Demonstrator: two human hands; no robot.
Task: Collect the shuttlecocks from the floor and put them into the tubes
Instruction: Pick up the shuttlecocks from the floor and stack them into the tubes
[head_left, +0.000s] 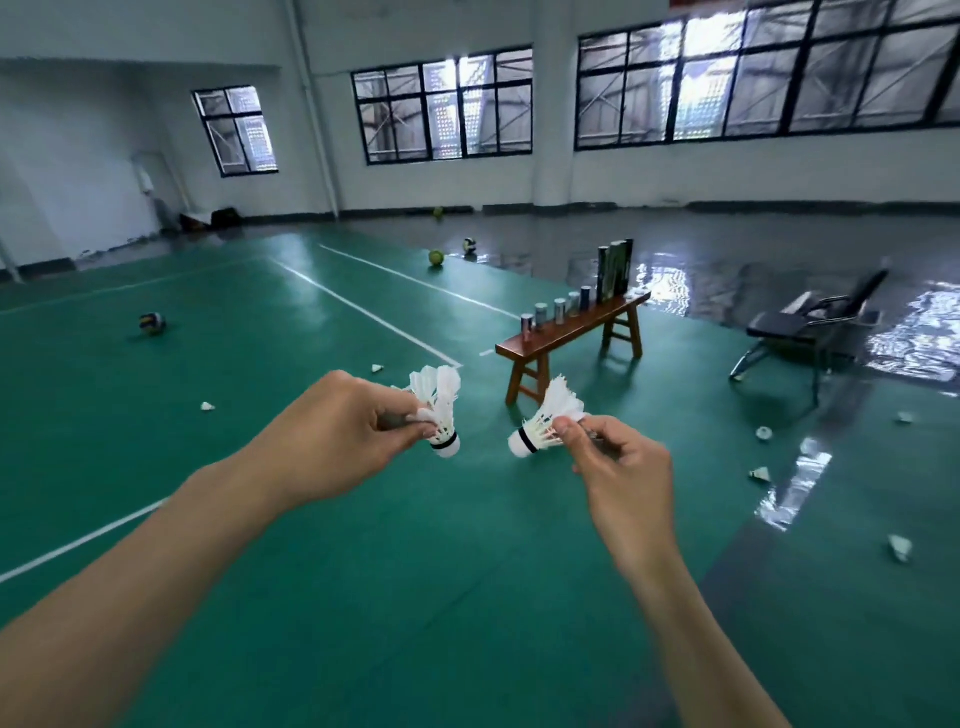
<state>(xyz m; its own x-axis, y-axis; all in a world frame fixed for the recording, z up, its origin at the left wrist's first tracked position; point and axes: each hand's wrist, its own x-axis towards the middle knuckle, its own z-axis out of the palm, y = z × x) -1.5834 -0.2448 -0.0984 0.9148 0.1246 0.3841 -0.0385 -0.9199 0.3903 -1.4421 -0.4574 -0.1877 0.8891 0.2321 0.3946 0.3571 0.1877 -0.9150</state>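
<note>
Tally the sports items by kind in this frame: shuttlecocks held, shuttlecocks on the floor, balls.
Shuttlecocks held: 2, one in the left hand, one in the right hand
Shuttlecocks on the floor: 6
Balls: 4
Total: 12

I hold two shuttlecocks, one (442, 415) in my left hand (332, 436) and one (545, 422) in my right hand (621, 470). Six more lie on the floor (467, 597): two beyond my left hand, four well out to the right of my right hand. Ahead of my right hand stands one bench (566, 328), with five short tubes (560, 310) on it and what looks like three tall tubes (618, 269). One chair (800, 325) sits to its right. Four balls (152, 323) lie far beyond both hands. The far wall has three windows (444, 106).
</note>
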